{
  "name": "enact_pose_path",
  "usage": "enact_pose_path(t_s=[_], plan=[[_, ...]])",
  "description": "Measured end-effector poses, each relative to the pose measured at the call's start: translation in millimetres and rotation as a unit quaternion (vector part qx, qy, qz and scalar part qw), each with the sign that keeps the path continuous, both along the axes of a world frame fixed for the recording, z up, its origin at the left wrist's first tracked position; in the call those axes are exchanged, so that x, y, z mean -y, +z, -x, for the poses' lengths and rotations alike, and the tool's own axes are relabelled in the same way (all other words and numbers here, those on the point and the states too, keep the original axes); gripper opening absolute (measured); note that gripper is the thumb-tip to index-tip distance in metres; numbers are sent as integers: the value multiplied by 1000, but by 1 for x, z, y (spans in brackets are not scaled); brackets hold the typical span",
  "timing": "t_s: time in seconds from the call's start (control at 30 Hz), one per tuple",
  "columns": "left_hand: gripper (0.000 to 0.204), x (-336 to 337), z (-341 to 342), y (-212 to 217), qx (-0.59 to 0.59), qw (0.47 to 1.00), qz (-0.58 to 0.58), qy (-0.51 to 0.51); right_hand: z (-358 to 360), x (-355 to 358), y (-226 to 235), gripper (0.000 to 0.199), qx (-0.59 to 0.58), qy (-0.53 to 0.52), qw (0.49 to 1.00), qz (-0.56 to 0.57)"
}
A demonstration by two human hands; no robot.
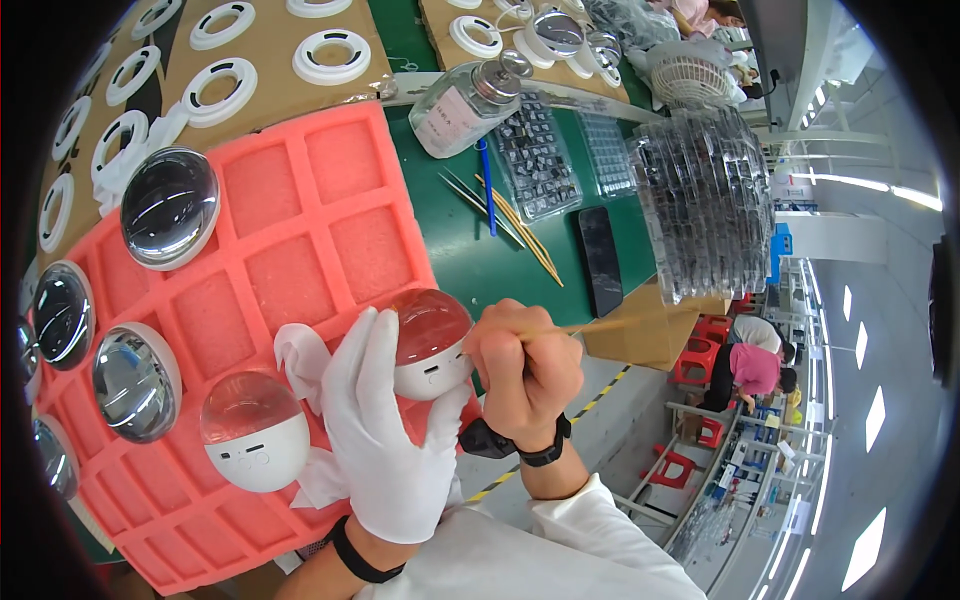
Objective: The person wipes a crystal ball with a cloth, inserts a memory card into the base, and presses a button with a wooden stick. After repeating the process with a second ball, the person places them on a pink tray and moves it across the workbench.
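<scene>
Dome unit (430,345) dome-up (tilted); stick (590,325) axis left-right.

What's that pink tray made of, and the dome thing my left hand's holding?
The pink tray looks like soft matte foam: porous, grainy cells. The dome unit in the left hand seems clear glossy plastic or glass, given its sharp reflections, over a smooth white plastic base.

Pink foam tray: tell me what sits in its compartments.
The pink foam tray holds clear domes along its left side and one white-based dome unit near the front. The gloved left hand covers the compartments beneath it; most others show bare foam.
</scene>
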State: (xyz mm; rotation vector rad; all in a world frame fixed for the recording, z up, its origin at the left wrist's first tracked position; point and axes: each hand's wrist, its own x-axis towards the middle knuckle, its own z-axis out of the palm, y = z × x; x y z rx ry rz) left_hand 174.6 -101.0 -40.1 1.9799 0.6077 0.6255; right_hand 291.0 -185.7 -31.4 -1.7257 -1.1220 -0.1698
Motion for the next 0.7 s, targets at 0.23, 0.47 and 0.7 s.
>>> enact_pose_path(t_s=[0.23,0.47,0.7], plan=[[79,-4,9,3,-31,999,21,-16,-11,14,12,23,-240,-104,965,-21],[57,-47,92,54,-48,983,-88,-153,-50,39,-5,56,27,-108,940,321],[64,-68,96,28,-168,979,-104,43,-23,24,22,43,-152,-100,955,235]])
